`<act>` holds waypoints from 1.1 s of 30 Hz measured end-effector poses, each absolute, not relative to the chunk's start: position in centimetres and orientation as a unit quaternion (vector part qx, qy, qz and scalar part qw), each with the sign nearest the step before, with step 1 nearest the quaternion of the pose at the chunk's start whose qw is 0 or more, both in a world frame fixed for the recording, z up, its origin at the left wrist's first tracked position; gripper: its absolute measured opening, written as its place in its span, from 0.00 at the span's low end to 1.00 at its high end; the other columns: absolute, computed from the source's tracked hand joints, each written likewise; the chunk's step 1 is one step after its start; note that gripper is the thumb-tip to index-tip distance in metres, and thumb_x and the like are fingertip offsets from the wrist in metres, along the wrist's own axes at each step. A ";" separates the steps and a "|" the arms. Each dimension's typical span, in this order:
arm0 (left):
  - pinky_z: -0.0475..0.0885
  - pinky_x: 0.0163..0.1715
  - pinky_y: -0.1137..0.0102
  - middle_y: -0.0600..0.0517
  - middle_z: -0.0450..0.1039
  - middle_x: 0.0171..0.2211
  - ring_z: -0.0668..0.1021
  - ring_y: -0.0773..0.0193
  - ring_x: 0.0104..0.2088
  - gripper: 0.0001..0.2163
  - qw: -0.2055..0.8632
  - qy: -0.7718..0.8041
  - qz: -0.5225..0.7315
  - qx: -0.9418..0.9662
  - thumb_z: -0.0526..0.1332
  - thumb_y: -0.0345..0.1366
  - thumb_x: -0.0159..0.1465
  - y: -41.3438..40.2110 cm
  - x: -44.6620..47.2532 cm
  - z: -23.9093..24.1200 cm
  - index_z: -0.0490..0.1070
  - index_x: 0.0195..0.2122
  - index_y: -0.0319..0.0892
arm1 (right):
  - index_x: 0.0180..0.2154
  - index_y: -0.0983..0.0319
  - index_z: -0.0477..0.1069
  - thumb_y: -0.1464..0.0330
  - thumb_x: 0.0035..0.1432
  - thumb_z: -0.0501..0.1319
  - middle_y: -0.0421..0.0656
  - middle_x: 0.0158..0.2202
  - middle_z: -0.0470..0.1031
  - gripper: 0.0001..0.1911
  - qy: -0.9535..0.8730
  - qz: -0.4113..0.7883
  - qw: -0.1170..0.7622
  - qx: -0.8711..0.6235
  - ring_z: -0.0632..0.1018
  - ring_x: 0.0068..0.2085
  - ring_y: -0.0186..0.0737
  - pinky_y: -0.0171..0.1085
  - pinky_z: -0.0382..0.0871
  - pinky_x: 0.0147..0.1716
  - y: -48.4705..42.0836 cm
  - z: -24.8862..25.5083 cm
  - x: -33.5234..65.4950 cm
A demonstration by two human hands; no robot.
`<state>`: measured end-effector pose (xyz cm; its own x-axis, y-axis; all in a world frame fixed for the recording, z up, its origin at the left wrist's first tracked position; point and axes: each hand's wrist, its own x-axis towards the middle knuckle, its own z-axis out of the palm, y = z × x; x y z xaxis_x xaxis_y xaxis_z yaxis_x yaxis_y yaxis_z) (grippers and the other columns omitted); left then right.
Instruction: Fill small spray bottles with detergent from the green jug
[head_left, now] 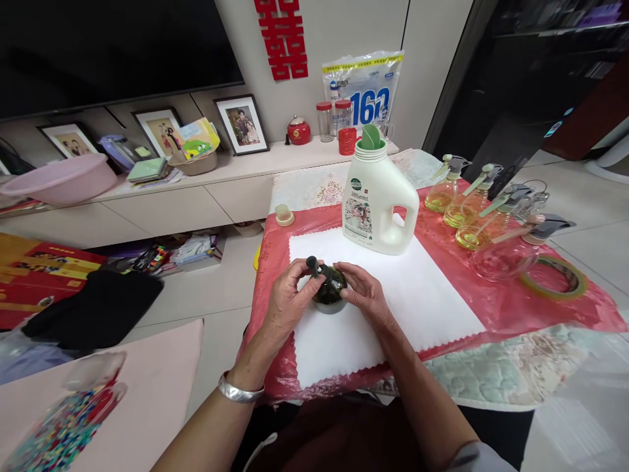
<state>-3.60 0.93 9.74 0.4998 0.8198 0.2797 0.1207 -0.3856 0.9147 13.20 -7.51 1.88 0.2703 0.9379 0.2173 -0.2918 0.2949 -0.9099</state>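
Along the wall runs a long cabinet [162,213], with a dark television [108,46] above it. In front of the person, a flowered cloth [545,360] lies under a red plastic sheet [521,314], and on that is a white sheet [413,301] with a scalloped edge. A pale jug [386,187] stands on the far part of the white sheet, its long axis up and down and its mouth at the top. Its handle faces right, and a green leaf-shaped piece [371,137] sticks up at the mouth.

The two hands are near each other, with the bottle between them. The left hand [287,298] is closed at the bottle's neck and top, thumb in front; the right hand [366,292] curls its fingers and thumb against the right side.

On the red sheet to the right, four glass bottles [441,200] stand in a row, three with yellow liquid, and a roll of tape [581,282] lies flat just beside the nearest one.

The dark bottle [338,285], squat and round, is over the near left part of the white sheet. Its axis runs from base to pump, the top pointing up and slightly left in view; whether it truly tilts, I cannot tell. The way the black pump's [313,265] spout points is unclear. A small pale cap [284,215] sits on the red sheet's far left corner.
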 end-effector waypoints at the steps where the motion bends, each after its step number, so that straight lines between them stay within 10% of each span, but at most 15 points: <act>1: 0.75 0.49 0.62 0.49 0.81 0.43 0.82 0.57 0.45 0.10 0.453 0.314 0.385 0.740 0.66 0.40 0.63 0.9 -3.6 9.7 0.78 0.44 0.44 | 0.57 0.54 0.72 0.58 0.52 0.75 0.45 0.60 0.72 0.31 -0.420 0.439 0.688 -0.397 0.72 0.63 0.49 0.52 0.61 0.67 -7.5 1.9 13.2; 10: 0.75 0.47 0.62 0.49 0.79 0.41 0.80 0.58 0.44 0.09 0.422 0.309 0.381 0.763 0.67 0.38 0.61 1.1 -3.5 9.8 0.77 0.42 0.45 | 0.66 0.53 0.63 0.58 0.50 0.77 0.46 0.66 0.64 0.45 -0.496 0.402 0.640 -0.428 0.65 0.67 0.52 0.56 0.54 0.70 -7.3 1.0 13.0; 33: 0.75 0.48 0.63 0.49 0.79 0.43 0.80 0.58 0.45 0.10 0.380 0.272 0.363 0.806 0.64 0.37 0.65 1.6 -3.7 9.9 0.77 0.46 0.45 | 0.65 0.53 0.65 0.57 0.52 0.75 0.46 0.64 0.66 0.41 -0.516 0.375 0.634 -0.437 0.67 0.65 0.52 0.54 0.58 0.68 -7.2 1.1 13.0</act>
<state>-3.73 1.55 9.92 0.5878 0.7150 0.3786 0.1624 -0.5627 0.8105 12.98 -7.23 1.14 0.1854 0.9269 0.3264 -0.0250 0.3365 -0.9414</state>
